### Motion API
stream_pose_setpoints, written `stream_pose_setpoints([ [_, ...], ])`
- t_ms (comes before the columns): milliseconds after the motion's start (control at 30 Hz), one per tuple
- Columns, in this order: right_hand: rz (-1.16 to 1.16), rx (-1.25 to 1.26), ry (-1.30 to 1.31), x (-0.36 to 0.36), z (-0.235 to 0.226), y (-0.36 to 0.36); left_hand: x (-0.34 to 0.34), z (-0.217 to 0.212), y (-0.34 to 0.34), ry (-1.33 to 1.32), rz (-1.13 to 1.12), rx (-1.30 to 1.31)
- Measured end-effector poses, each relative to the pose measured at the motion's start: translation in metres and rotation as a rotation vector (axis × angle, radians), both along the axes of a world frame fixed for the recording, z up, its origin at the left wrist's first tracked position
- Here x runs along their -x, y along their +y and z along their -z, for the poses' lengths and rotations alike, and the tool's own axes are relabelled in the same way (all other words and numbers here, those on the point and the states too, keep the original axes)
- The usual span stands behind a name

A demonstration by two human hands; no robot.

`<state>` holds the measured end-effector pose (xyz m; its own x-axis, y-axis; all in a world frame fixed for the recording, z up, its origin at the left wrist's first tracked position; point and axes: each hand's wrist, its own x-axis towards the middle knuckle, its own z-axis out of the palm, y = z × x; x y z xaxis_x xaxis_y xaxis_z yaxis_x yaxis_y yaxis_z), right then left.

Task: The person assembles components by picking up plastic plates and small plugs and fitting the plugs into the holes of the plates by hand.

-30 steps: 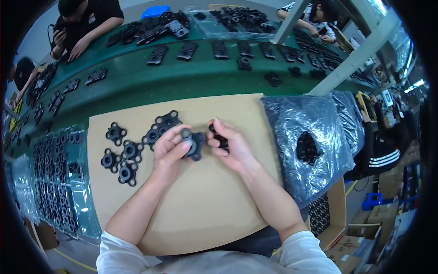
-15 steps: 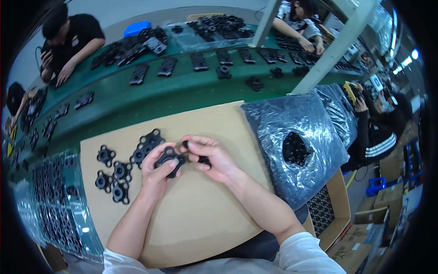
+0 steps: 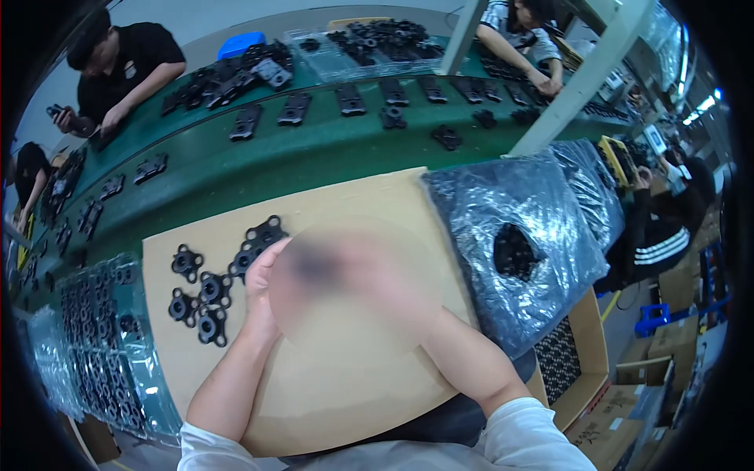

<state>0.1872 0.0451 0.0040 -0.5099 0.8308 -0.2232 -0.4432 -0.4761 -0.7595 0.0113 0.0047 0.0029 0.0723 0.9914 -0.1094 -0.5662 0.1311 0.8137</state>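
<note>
A round blur covers most of both hands over the brown cardboard sheet. My left hand shows only its outer edge and wrist; it is curled around a dark shape, which matches the black lobed part it held a moment earlier. Close on the right is my right hand, its fingers smeared beyond reading. Whether it still has the small black pieces is hidden. Left of my hands lie several black lobed parts with round hubs. A further group of black parts sits just behind my left hand.
A plastic-wrapped package with a torn hole lies at the right, beside an open carton. Behind runs a green conveyor carrying black parts. Clear trays of parts stand at left. A pale post rises at right; people work around.
My hands stay over the cardboard, close together, but a blur now covers them. The view has shifted slightly. The person at far left has lowered the hand holding a dark object.
</note>
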Motion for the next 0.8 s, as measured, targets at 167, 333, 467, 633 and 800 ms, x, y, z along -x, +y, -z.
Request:
stream_pose_setpoints([
  [167,0.151,-0.123,-0.215,0.011,-0.012,-0.006,-0.004,0.002,-0.002,0.106,-0.055,0.038],
  [333,0.185,-0.305,-0.212,0.012,0.005,-0.005,-0.016,-0.004,-0.001,0.169,-0.074,0.02],
  [467,0.158,-0.097,-0.135,0.007,0.0,-0.006,-0.01,0.003,0.0,0.179,-0.074,-0.026],
  [633,0.173,0.065,0.022,0.004,0.001,-0.003,-0.01,0.001,0.0,0.142,-0.022,-0.047],
  [800,0.134,0.091,0.03,0.005,-0.005,-0.001,-0.007,0.003,0.001,0.127,-0.02,-0.05],
])
